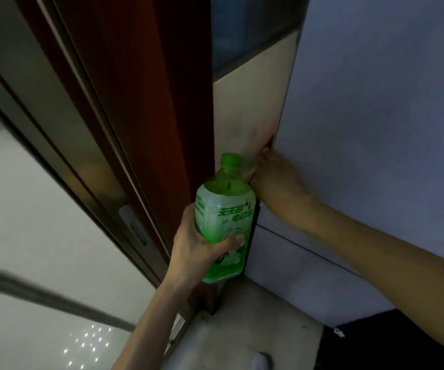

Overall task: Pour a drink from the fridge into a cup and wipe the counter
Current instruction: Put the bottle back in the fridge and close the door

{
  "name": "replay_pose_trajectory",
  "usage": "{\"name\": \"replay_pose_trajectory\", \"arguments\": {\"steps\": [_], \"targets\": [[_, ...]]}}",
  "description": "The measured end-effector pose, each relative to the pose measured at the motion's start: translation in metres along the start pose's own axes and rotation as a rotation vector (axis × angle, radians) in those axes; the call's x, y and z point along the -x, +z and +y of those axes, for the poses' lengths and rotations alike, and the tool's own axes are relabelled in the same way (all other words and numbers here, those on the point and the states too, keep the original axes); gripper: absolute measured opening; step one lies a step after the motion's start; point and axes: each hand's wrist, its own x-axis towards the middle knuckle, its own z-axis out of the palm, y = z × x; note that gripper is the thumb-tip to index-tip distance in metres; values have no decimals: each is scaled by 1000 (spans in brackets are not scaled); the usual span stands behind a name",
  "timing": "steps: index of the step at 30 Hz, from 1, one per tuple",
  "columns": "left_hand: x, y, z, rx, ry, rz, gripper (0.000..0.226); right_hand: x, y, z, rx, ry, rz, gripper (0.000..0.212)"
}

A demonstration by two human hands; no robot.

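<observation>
A green plastic drink bottle with a green cap and a green-and-white label stands upright in my left hand, which grips it round the lower half. My right hand reaches past the bottle to the left edge of the grey-blue fridge door, its fingers curled round that edge. The door looks nearly closed against the cream side of the fridge. No cup or cloth is in view.
A dark red-brown door frame and sliding door track run diagonally at the left, close to the bottle. A pale tiled floor lies at the lower left, and a grey floor patch lies below the fridge.
</observation>
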Motion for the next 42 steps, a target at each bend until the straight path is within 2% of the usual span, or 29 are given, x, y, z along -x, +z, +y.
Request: {"name": "replay_pose_trajectory", "arguments": {"steps": [1,3,5,11,15,17,20,22,29,36,42], "targets": [[2,-7,-1,-1,12,-26,95,12,-1,-11,23,1,18,40],[6,-19,-5,11,32,-73,97,35,-7,-30,110,-106,169,10],[12,-30,-10,20,50,-123,97,62,-16,-42,281,-207,292,14],[33,-35,-21,34,97,-302,98,140,-21,-74,418,-55,160,11],[52,-32,-26,82,87,-410,89,188,-37,-95,408,12,140,12],[60,-32,-25,99,88,-444,86,212,-46,-110,382,52,74,20],[67,-27,-22,98,119,-486,84,237,-54,-128,291,149,-51,7],[70,-22,-19,85,154,-505,82,246,-58,-130,228,232,-69,5],[79,1,-5,60,229,-555,82,277,-77,-126,80,346,43,10],[100,40,20,24,311,-594,82,314,-97,-115,-63,547,222,21],[118,62,37,35,362,-632,76,346,-99,-98,-103,629,273,20]]}}
